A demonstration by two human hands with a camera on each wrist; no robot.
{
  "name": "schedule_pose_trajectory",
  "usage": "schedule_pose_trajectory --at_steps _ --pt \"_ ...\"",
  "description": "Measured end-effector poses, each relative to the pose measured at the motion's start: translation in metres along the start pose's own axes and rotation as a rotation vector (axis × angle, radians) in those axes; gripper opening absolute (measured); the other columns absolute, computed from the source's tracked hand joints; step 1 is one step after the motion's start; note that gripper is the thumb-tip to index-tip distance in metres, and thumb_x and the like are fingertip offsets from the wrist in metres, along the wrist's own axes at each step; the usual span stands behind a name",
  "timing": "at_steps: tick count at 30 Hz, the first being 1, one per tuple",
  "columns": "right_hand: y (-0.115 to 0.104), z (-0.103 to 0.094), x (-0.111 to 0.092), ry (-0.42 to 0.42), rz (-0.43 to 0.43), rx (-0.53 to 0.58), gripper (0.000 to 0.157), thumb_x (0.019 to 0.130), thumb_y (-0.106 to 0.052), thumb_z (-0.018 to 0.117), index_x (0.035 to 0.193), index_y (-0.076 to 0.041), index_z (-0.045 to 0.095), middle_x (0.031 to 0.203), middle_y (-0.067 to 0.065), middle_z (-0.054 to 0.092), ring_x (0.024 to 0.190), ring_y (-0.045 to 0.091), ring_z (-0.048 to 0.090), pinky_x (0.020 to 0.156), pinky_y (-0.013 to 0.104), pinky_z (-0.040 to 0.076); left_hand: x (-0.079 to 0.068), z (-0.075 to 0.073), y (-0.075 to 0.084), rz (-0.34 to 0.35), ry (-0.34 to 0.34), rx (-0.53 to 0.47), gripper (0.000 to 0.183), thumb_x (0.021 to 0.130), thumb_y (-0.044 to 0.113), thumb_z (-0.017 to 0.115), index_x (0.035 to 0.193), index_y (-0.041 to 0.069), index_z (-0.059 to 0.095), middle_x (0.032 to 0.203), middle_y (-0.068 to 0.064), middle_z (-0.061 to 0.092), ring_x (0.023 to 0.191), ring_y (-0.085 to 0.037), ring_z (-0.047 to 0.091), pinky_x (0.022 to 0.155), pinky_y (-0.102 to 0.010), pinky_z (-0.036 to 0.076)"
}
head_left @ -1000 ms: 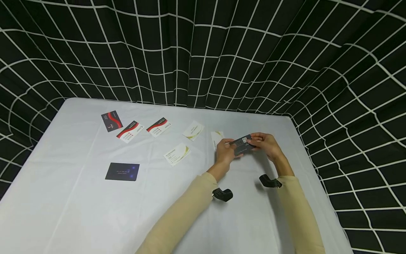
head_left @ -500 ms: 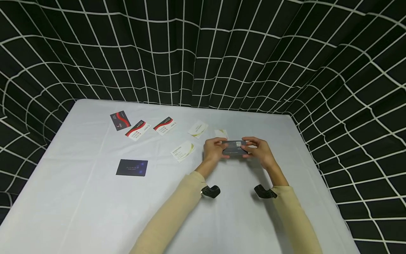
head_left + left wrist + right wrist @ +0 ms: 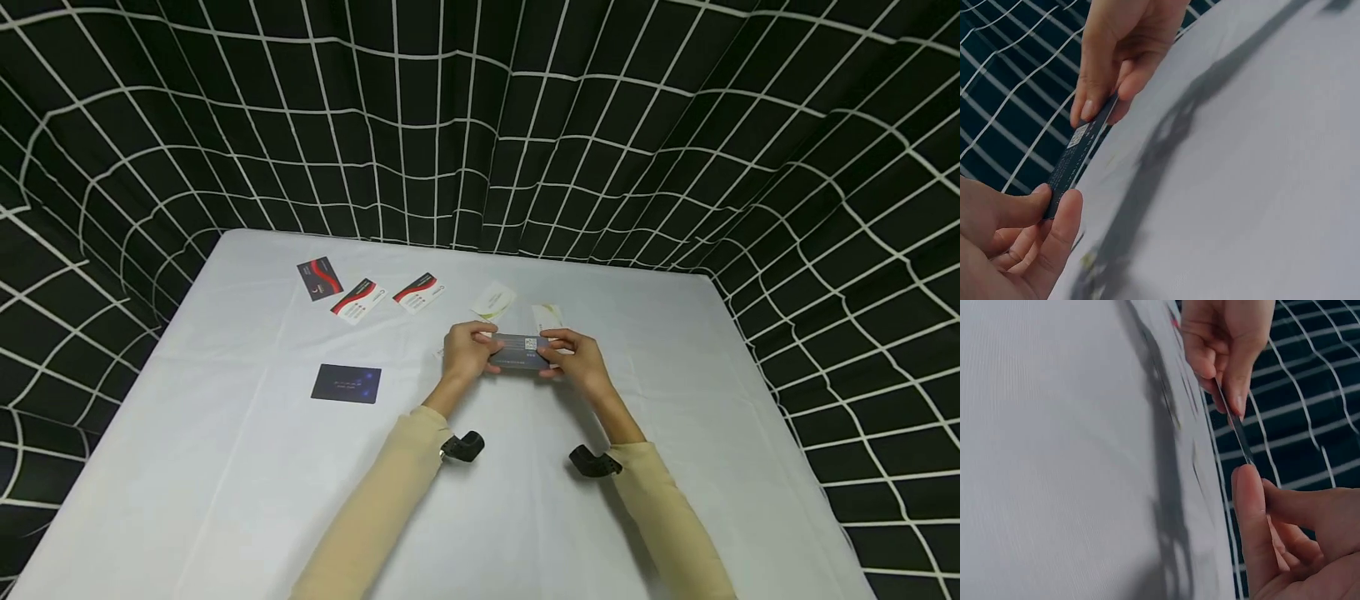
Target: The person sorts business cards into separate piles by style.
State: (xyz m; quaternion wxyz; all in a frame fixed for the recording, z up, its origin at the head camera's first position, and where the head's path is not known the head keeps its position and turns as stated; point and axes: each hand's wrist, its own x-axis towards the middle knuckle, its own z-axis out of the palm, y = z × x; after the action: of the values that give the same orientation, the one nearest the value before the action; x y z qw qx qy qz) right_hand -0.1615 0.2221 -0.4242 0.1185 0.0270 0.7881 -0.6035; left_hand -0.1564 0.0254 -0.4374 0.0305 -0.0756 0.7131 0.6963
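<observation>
Sleeves [image 3: 375,500] w/ black wrist cams [image 3: 465,447] come up from bottom edge. L hand [image 3: 467,350] & R hand [image 3: 581,360] pinch a gray card [image 3: 516,353] btwn them, mid-frame. Blue card [image 3: 347,384] lies left of ctr. L hand blocks most of one white card [image 3: 440,353]; two yellow-green-striped cards [image 3: 495,298] lie just past. Three red-striped cards [image 3: 359,302], upper left. Dark grid curtain [image 3: 468,150] up top.

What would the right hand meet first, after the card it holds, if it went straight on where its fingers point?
Probably the left hand, which pinches the other end of the dark card; exact depth is hard to judge.
</observation>
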Motion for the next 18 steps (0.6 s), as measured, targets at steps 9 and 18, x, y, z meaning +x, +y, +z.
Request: schedule_pose_trajectory --at_steps 9,18 --pt "0.0 0.059 -0.002 -0.043 -0.007 0.053 0.032 0.091 0.002 0.066 0.122 0.007 0.06 0.089 0.009 0.06 0.055 0.014 0.066 0.06 0.032 0.058 -0.01 -0.063 0.0 0.013 0.032 0.124 0.02 0.082 -0.003 0.075 0.101 -0.008 0.072 0.074 -0.02 0.07 0.042 -0.012 0.058 0.046 -0.034 0.055" --pt "-0.013 0.114 -0.006 -0.112 -0.035 0.076 0.031 0.089 0.001 0.069 0.119 0.006 0.062 0.085 0.008 0.066 0.052 0.016 0.065 0.059 0.035 0.058 -0.025 -0.123 0.001 -0.004 0.074 0.193 0.016 0.085 0.0 0.073 0.099 -0.007 0.073 0.071 -0.017 0.07 0.041 -0.012 0.057 0.047 -0.037 0.055"
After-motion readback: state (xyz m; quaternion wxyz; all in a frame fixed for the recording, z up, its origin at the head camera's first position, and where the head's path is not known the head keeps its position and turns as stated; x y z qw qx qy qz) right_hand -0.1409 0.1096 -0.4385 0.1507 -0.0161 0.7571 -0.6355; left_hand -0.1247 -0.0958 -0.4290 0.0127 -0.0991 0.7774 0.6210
